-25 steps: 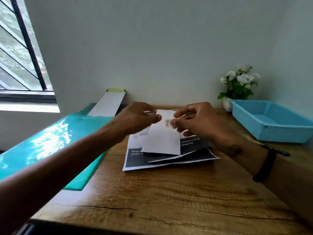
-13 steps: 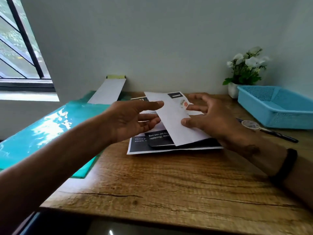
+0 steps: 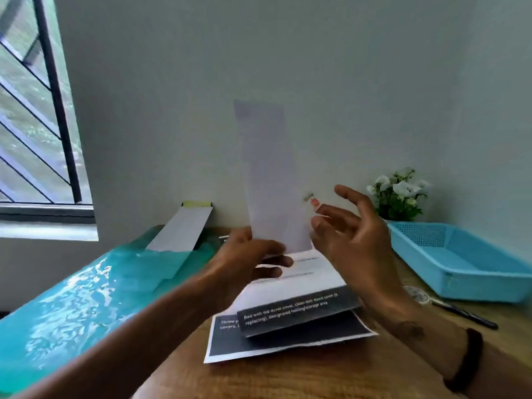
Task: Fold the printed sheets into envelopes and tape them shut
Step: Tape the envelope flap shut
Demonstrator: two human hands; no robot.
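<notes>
A white folded envelope (image 3: 270, 174) stands upright in the air, blurred, with a small red and grey mark at its right edge. My left hand (image 3: 247, 260) pinches its lower end. My right hand (image 3: 354, 234) hovers just right of the envelope with its fingers spread; I cannot tell whether the fingertips touch the edge. Below both hands lies a stack of printed sheets (image 3: 288, 344) with dark bands and white text, and a partly folded sheet (image 3: 296, 312) rests on top of it.
A blue plastic basket (image 3: 460, 260) sits at the right, with a tape roll (image 3: 417, 295) and a black pen (image 3: 466, 315) in front of it. A potted white-flowered plant (image 3: 400, 194) stands by the wall. A teal plastic sheet (image 3: 72, 306) covers the left side.
The envelope has swung from lying low over the stack to standing upright. My right hand has let go of it and spread open. The view has tilted upward.
</notes>
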